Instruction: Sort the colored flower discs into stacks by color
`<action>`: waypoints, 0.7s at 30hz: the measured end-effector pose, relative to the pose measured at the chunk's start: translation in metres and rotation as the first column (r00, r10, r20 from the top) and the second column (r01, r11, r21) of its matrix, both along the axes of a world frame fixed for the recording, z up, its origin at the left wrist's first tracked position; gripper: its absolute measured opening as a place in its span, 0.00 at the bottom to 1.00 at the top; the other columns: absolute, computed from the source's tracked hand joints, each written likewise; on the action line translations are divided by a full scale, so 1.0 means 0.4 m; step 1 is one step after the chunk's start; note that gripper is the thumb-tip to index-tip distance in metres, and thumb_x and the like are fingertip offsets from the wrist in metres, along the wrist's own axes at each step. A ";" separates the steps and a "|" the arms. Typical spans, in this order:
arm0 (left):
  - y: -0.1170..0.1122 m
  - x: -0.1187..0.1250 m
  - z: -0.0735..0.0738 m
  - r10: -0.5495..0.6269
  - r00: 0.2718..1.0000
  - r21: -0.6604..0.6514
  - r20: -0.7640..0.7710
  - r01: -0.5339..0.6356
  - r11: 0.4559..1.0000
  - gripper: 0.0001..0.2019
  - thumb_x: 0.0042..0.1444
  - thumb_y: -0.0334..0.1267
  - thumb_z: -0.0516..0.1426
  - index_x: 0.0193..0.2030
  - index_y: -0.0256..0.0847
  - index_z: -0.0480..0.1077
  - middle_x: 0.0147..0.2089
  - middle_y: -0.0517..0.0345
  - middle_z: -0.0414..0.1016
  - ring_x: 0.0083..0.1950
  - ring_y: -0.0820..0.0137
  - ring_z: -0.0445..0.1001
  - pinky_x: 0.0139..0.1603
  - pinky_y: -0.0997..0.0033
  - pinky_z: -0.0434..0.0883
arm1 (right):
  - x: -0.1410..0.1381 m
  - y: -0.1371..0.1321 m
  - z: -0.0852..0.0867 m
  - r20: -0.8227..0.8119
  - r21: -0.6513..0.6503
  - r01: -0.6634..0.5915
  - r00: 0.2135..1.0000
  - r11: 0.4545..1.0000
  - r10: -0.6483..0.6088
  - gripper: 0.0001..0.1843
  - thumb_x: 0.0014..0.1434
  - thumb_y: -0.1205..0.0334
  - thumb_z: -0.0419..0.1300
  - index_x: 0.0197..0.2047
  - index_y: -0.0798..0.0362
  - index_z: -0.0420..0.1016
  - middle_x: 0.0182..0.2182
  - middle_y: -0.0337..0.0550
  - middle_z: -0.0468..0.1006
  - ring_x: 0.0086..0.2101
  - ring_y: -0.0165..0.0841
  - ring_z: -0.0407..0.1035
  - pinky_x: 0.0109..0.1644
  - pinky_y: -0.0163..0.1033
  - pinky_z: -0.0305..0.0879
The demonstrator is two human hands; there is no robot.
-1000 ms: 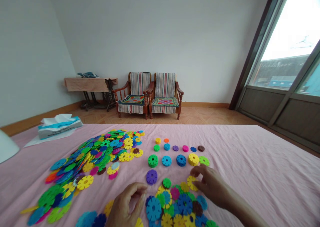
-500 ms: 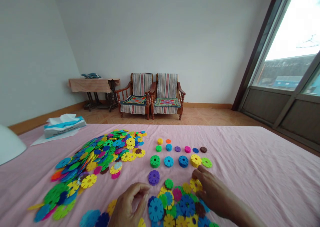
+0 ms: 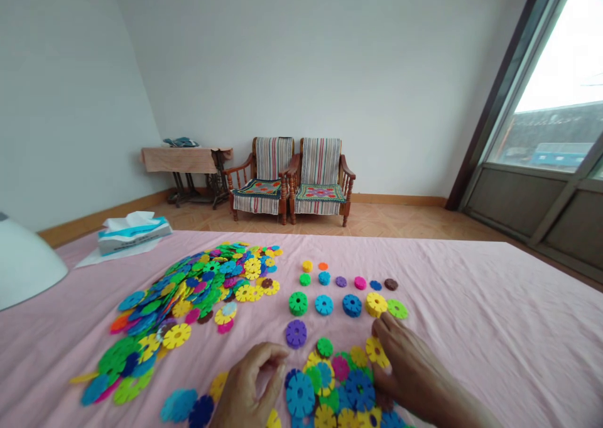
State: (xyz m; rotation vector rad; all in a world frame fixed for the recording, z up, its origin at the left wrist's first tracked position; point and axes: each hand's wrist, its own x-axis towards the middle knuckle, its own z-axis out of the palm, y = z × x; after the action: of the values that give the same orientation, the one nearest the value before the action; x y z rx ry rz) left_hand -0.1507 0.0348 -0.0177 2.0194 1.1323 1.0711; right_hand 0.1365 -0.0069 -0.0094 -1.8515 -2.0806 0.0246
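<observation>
My left hand (image 3: 254, 387) is curved above the cloth, with a gap between thumb and fingertips and nothing in it. It is beside a pile of flower-shaped notched plastic discs, near a large blue disc (image 3: 300, 393). My right hand (image 3: 407, 365) reaches over the pile's right side. Its fingertips are at the near edge of a stack of yellow discs (image 3: 376, 303), and its thumb is apart, low over the pile. A loose yellow disc (image 3: 377, 352) lies between them, partly covered by the hand. A purple disc stack (image 3: 296, 334) stands ahead of my left hand.
Sorted stacks stand in rows, including green (image 3: 298, 303), light blue (image 3: 323, 305), dark blue (image 3: 352, 305) and lime (image 3: 397, 308). A large mixed heap (image 3: 202, 283) spreads to the left. Beyond it are a tissue box (image 3: 134, 232) and a white rounded object (image 3: 26, 264).
The whole view has shifted slightly, so things appear farther right. My right thumb has moved lower over the pile, while its fingertips stay by the yellow stack. My left hand keeps its pose.
</observation>
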 end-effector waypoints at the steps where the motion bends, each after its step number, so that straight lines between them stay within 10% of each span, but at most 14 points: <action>1: 0.000 -0.002 0.001 -0.013 1.000 -0.004 -0.025 0.013 1.000 0.09 0.59 0.42 0.55 0.39 0.43 0.75 0.37 0.56 0.80 0.39 0.68 0.79 0.42 0.77 0.75 | 0.005 0.001 0.004 -0.015 0.006 0.000 1.000 1.000 0.000 0.15 0.50 0.66 0.55 0.42 0.56 0.68 0.45 0.57 0.71 0.48 0.46 0.67 0.51 0.49 0.64; 12: 0.011 -0.016 -0.011 -0.042 0.993 -0.017 -0.107 0.041 0.999 0.10 0.61 0.42 0.54 0.42 0.43 0.73 0.39 0.55 0.80 0.42 0.69 0.79 0.45 0.78 0.74 | 0.116 0.094 0.122 -0.124 0.070 0.103 0.988 0.992 -0.094 0.11 0.53 0.63 0.52 0.41 0.54 0.65 0.36 0.46 0.70 0.36 0.35 0.68 0.42 0.41 0.64; 21: 0.019 -0.024 -0.030 -0.059 0.995 -0.023 -0.078 0.058 0.998 0.09 0.60 0.42 0.55 0.44 0.44 0.72 0.40 0.58 0.80 0.43 0.70 0.79 0.45 0.80 0.74 | 0.123 0.118 0.054 -0.174 0.074 0.081 0.983 0.994 -0.067 0.18 0.55 0.65 0.52 0.50 0.55 0.65 0.42 0.48 0.71 0.43 0.38 0.68 0.48 0.43 0.63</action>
State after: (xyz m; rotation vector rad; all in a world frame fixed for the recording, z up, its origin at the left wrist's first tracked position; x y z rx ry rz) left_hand -0.1601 0.0423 -0.0299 2.0816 1.1118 0.9552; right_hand 0.1857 0.0401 0.0122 -1.8092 -1.8690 0.0767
